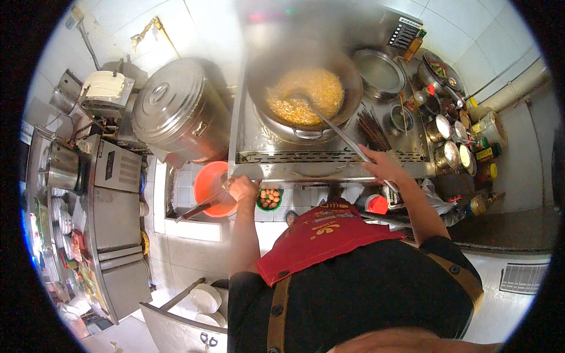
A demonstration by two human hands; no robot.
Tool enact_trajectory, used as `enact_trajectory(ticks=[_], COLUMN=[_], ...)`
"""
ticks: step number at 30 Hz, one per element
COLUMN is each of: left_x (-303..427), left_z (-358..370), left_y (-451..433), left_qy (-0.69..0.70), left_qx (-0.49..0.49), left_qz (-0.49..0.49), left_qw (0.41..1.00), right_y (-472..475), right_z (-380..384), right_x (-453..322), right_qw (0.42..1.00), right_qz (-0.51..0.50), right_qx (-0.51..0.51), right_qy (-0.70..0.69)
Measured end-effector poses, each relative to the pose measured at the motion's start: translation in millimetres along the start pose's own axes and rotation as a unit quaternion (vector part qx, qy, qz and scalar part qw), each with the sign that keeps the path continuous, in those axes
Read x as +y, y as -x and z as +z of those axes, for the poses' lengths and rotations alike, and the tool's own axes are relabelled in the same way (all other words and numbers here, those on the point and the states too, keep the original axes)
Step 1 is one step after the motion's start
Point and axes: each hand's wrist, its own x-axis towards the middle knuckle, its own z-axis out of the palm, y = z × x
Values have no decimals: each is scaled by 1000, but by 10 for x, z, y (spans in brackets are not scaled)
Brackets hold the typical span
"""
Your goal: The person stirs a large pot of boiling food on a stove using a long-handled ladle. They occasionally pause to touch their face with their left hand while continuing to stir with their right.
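Observation:
A large wok (260, 88) sits on the steel range, with golden bubbling food (304, 101) inside and steam over its far side. My right hand (384, 165) grips the long metal handle of a ladle (337, 132), whose head is down in the food. At the range's front left corner, my left hand (242, 188) is curled beside a small metal part. Whether it holds that part is not clear. Just left of it, an orange plastic bucket (207, 178) stands low, with long utensil handles (198, 209) across it.
A tall lidded stockpot (167, 101) stands left of the range. Right of the wok are a round metal pot (380, 73), dark skewers or sticks (373, 130) and several seasoning containers (450, 152). Below the front edge sits a green basket of eggs (269, 200).

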Motion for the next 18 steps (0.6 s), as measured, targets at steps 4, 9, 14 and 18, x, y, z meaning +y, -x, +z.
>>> enact_trajectory(ticks=[4,9,14,18], left_x=[35,-9,37,-21], left_z=[-140,-76,-93,3], left_y=[64,46,39,11], left_qy=[1,20,21,0], left_qx=[-3,-2,3,11], left_qz=[2,2,-5,3], left_qw=[1000,1000,1000,1000], right_y=[29,-341,-1121,-1286], right_z=[-149,-20,182,445], right_x=[353,200,315,-67], right_qw=[958,895,927,992], right_qz=[-72,9,-80,-58], right_qx=[99,160,208,113], right_qy=[260,416,301,-11])
